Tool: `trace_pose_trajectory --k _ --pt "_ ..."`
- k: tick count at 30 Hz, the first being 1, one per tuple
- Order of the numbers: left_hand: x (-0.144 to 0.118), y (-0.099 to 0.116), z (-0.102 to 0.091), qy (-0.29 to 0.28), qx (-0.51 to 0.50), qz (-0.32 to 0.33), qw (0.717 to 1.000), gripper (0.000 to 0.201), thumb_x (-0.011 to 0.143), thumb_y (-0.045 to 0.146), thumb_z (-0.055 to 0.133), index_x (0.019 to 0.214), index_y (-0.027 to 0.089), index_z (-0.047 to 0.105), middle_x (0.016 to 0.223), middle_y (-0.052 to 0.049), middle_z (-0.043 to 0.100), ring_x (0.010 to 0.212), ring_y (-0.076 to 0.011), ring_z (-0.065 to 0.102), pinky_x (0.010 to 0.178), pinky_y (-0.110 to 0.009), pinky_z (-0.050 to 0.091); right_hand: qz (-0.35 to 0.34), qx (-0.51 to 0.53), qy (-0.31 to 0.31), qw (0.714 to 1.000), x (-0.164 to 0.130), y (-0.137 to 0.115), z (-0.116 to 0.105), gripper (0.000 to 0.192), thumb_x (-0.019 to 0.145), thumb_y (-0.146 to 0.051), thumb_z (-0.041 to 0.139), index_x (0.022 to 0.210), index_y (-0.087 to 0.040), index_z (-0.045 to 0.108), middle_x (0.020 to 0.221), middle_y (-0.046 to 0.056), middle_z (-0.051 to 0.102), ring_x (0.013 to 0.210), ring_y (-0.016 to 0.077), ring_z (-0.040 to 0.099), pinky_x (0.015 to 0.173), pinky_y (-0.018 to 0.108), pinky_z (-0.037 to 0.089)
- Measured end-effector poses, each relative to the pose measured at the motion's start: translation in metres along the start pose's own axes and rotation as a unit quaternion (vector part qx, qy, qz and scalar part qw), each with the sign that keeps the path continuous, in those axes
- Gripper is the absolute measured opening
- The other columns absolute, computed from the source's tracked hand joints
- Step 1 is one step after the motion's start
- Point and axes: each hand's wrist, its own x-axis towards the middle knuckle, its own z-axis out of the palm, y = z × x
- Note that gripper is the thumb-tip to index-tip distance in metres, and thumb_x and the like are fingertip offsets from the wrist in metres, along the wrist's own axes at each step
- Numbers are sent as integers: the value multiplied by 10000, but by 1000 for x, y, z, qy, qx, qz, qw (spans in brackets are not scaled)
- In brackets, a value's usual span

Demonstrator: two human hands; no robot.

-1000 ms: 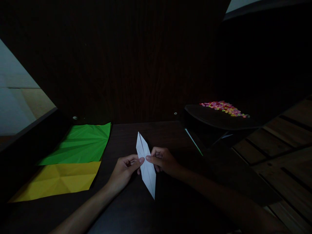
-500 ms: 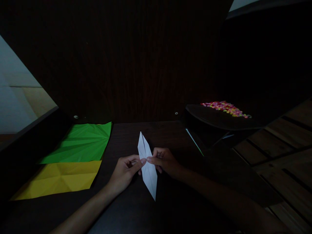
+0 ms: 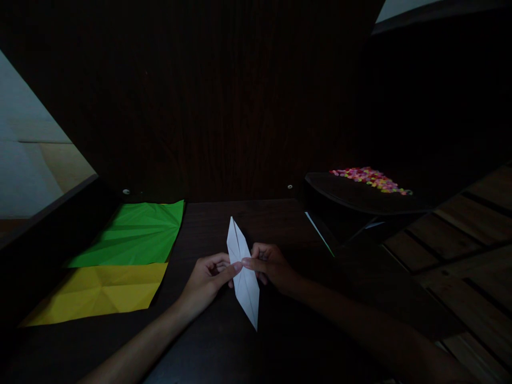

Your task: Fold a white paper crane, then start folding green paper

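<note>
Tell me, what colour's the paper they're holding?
The folded paper is white, in the head view.

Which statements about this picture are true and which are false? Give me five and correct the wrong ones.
1. The left hand and the right hand both hold the folded white paper. True.
2. That paper is blunt at both ends. False: both ends are pointed.
3. The green sheet lies farther from the person than the yellow sheet. True.
4. The yellow sheet is perfectly smooth. False: it shows creases.
5. Small colorful pieces lie on the dark ledge at right. True.
</note>
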Motion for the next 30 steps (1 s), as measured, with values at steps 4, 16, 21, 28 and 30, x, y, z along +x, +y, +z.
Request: trace_pose_trajectory --k 4,16,21,28,30 --pt "0 -5 1 -29 -48 -19 998 273 739 396 756 803 133 719 644 -15 662 559 -122 562 563 -231 439 16 20 5 1000 -2 -3 5 348 669 -402 733 586 -187 471 417 -87 481 292 40 352 289 158 236" --pt "-3 3 4 -90 -54 -32 994 299 781 400 710 929 141 739 839 -87 748 723 -225 674 712 -340 518 -4 -54 -32 998 -4 -7 6 348 805 -464 591 629 -195 458 453 -76 471 342 53 417 336 160 271" --pt "-3 2 4 -99 -42 -35 994 277 776 379 713 908 138 748 840 -81 749 732 -218 671 704 -319 510 -33 -72 -38 996 -3 -2 3 358 848 -476 558 644 -197 466 458 -77 448 348 57 404 345 171 278" --pt "-4 -1 5 -90 -36 -26 995 284 782 373 708 945 145 750 832 -75 747 763 -235 667 717 -337 513 -54 -82 -10 995 -8 -3 4 409 845 -501 542 584 -199 450 426 -77 400 351 58 359 357 184 259" --pt "-5 -1 5 -95 -38 -23 994 258 794 358 700 940 152 754 808 -65 743 733 -219 659 686 -316 507 -50 -85 -6 995 -9 -3 5 413 843 -514 530 587 -199 456 433 -70 411 350 60 366 349 185 253"
